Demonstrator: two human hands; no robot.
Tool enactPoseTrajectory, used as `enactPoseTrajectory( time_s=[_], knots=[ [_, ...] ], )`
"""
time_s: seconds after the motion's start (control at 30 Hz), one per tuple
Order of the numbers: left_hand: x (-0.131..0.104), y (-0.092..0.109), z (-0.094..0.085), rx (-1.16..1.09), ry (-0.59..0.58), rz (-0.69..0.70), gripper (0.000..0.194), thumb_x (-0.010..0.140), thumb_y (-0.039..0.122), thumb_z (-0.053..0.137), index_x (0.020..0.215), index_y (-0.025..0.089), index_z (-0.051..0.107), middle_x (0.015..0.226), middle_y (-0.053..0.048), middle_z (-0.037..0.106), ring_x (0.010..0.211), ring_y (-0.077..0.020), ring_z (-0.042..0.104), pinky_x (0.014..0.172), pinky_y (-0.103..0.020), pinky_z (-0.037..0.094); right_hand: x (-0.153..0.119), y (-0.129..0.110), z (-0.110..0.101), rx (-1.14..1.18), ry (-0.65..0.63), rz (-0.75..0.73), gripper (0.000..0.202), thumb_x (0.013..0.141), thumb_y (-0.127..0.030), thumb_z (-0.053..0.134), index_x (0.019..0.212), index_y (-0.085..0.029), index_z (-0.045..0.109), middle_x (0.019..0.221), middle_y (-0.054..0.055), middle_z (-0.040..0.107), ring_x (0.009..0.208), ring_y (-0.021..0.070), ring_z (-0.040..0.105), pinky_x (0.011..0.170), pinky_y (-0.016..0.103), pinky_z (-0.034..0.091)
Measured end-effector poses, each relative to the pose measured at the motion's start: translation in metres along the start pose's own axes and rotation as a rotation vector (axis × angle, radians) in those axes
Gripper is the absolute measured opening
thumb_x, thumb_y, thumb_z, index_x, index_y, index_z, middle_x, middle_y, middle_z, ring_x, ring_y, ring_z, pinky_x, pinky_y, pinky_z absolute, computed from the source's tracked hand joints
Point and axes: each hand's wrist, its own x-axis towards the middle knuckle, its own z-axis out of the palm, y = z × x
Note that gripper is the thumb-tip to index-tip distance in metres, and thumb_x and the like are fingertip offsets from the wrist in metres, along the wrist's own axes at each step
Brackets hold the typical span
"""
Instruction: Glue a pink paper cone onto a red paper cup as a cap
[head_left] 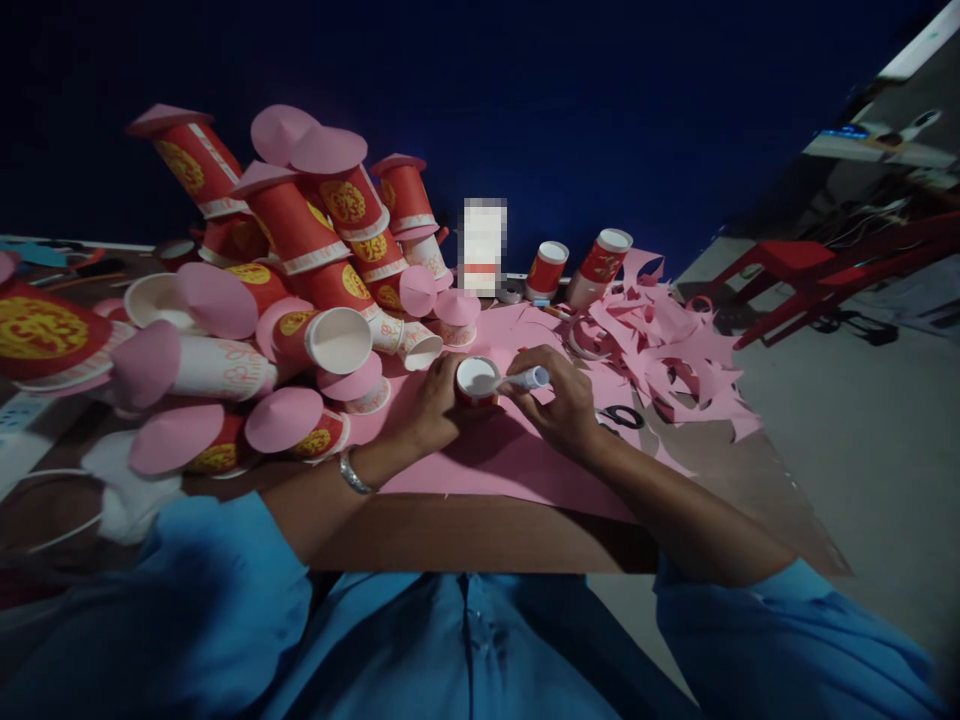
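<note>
Near the middle of the head view, my left hand (436, 408) is closed around the side of a small red paper cup (478, 378), whose white round end faces up. My right hand (556, 398) grips a white tube (531, 378), its narrow tip touching or just over the cup's rim. Both hands are above pink paper (480, 465) spread on the table. Black scissor handles (624, 417) lie just right of my right hand, partly on the paper.
Many red and white cups with pink cone tops (285, 420) are piled at the left. Pink paper scraps (660, 340) heap at the right. Two red cups (549, 270) stand at the back, beside a pixelated upright object (484, 245). A red stool (802, 270) is farther right.
</note>
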Motion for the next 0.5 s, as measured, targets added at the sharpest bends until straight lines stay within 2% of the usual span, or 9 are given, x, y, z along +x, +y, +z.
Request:
enactPoseTrajectory(
  time_s=[0.27,0.4,0.5],
  knots=[
    [0.0002,0.0026,-0.0016,0.034,-0.012,-0.035,0.062,0.073,0.049,0.090,0.117,0.024,0.055,0.115,-0.008,0.066,0.107,-0.0289,0.066,0.089,-0.044,0.057,-0.0006,0.0006,-0.0010,-0.021,-0.006,-0.053,0.011,0.096,-0.023,0.072,0.096,-0.025,0.060,0.084,0.001,0.069,0.070,0.0168,0.064,0.063,0.031,0.049],
    [-0.0004,0.0013,0.0002,0.047,0.000,-0.036,0.063,0.073,0.049,0.089,0.119,0.023,0.054,0.117,-0.008,0.066,0.109,-0.0294,0.066,0.090,-0.044,0.057,0.0006,-0.0023,-0.0007,-0.033,0.027,-0.043,0.010,0.097,-0.028,0.071,0.098,-0.026,0.062,0.087,0.002,0.071,0.076,0.0195,0.067,0.069,0.034,0.054],
    [-0.0003,0.0034,-0.0005,0.046,-0.011,-0.026,0.060,0.075,0.050,0.088,0.116,0.023,0.055,0.116,-0.009,0.066,0.108,-0.0293,0.066,0.088,-0.043,0.057,-0.0004,-0.0034,0.0007,0.001,-0.002,-0.033,0.009,0.097,-0.029,0.070,0.102,-0.027,0.062,0.092,0.003,0.073,0.082,0.0215,0.069,0.075,0.038,0.057]
  ],
)
